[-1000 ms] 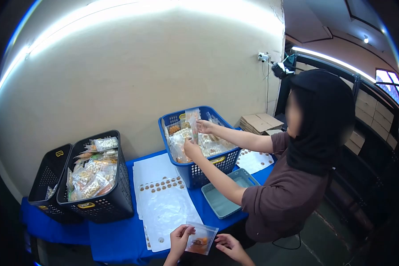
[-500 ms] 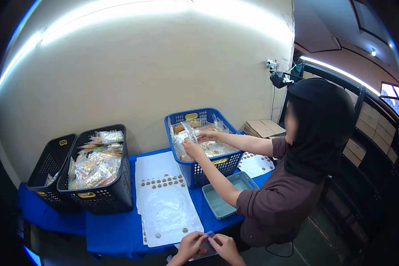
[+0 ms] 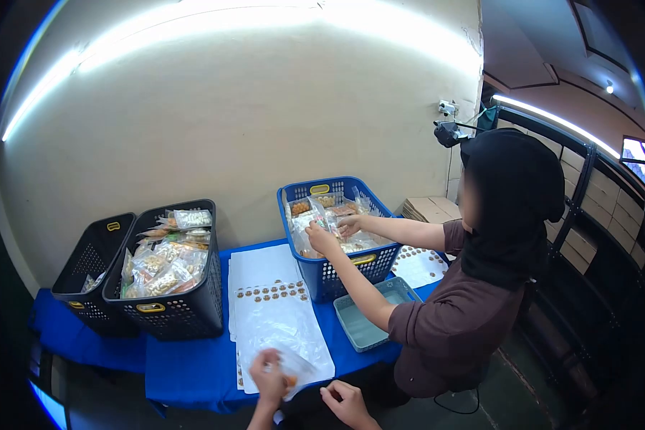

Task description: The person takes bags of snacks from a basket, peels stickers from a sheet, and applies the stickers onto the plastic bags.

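Observation:
Blurred by motion, my left hand (image 3: 267, 373) grips a clear plastic bag (image 3: 294, 367) with something orange inside, over the lower end of the white sticker sheets (image 3: 279, 322). Rows of small round brown stickers cross the sheets. My right hand (image 3: 345, 401) is just off the table's front edge, apart from the bag, its fingers curled; whether it holds anything small cannot be made out. Across the table, a co-worker (image 3: 473, 308) has both hands on a clear packet (image 3: 318, 211) over the blue basket (image 3: 322, 269) of packets.
A dark basket (image 3: 186, 326) full of packets stands at the left beside another dark basket (image 3: 97, 308) with few packets. A grey-green tray (image 3: 365, 337) lies by the blue basket. Cardboard (image 3: 431, 209) and another sticker sheet (image 3: 419, 266) are behind it.
My hands were together on the bag; now they are apart, and my left hand has carried the bag left over the sheets. The co-worker's hands stay at the blue basket. The view has shifted slightly.

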A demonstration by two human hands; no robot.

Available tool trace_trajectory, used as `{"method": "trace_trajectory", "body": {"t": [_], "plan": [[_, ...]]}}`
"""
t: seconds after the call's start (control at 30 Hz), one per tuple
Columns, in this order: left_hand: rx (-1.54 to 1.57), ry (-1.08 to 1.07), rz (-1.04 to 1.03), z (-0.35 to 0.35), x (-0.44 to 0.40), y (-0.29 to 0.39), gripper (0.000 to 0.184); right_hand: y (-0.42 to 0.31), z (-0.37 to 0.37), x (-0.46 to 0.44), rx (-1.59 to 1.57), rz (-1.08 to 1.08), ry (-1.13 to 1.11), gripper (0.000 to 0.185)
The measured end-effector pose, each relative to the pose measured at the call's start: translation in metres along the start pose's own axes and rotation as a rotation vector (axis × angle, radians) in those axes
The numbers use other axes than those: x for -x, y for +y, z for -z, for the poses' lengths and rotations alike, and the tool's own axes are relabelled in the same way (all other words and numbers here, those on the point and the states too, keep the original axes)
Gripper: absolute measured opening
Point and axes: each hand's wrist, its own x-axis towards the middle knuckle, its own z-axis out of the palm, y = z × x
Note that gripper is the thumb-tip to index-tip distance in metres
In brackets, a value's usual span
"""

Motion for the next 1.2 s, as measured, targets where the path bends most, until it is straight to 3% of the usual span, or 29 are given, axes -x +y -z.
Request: {"method": "trace_trajectory", "body": {"t": [0.03, 0.1, 0.17, 0.27, 0.3, 0.33, 0.43, 0.57, 0.6, 0.73, 0.83, 1.0, 1.1, 1.13, 1.2], "plan": [[0.266, 0.102, 0.197, 0.011, -0.019, -0.003, 0.022, 0.012, 0.001, 0.005, 0.03, 0.014, -0.014, 0.018], [0.38, 0.108, 0.235, 0.039, -0.043, -0.019, 0.022, 0.046, 0.01, 0.02, -0.051, -0.072, -0.11, 0.017], [0.292, 0.006, 0.194, 0.052, -0.042, -0.013, 0.021, 0.066, 0.021, 0.034, -0.085, -0.179, -0.078, 0.017], [0.212, -0.304, 0.356, 0.049, -0.019, -0.023, 0.02, 0.061, 0.038, 0.035, -0.106, -0.219, -0.063, 0.023], [0.258, -0.395, 0.475, 0.042, -0.012, -0.026, 0.02, 0.055, 0.038, 0.031, -0.068, -0.144, -0.053, 0.026], [0.146, -0.535, 0.485, 0.037, -0.003, -0.025, 0.021, 0.045, 0.034, 0.025, -0.029, -0.07, -0.041, 0.029], [0.249, -0.82, 0.603, 0.004, 0.027, -0.031, 0.025, 0.005, 0.03, 0.005, 0.128, 0.146, -0.102, 0.032], [0.231, -1.019, 0.455, -0.022, 0.047, -0.029, 0.032, 0.007, 0.029, 0.005, 0.151, 0.23, -0.258, 0.039], [0.208, -1.049, 0.443, -0.025, 0.047, -0.023, 0.032, 0.005, 0.035, 0.004, 0.236, 0.247, -0.209, 0.038], [0.277, -1.097, 0.567, -0.02, 0.045, -0.012, 0.035, 0.005, 0.051, 0.01, 0.305, 0.215, -0.135, 0.036], [0.166, -1.21, 0.484, -0.014, 0.043, 0.0, 0.036, 0.01, 0.05, 0.015, 0.176, 0.197, -0.385, 0.035], [0.244, -1.273, 0.664, -0.011, 0.05, -0.003, 0.034, 0.012, 0.056, 0.02, 0.13, 0.191, -0.428, 0.009], [0.22, -1.222, 0.542, -0.009, 0.049, 0.004, 0.032, 0.016, 0.057, 0.018, 0.074, 0.151, -0.306, 0.009], [0.372, -1.129, 0.589, -0.009, 0.048, -0.002, 0.029, 0.015, 0.058, 0.017, 0.075, 0.156, -0.248, 0.009], [0.361, -0.915, 0.448, -0.005, 0.038, -0.012, 0.024, 0.018, 0.063, 0.016, 0.064, 0.132, -0.18, 0.01]]}}
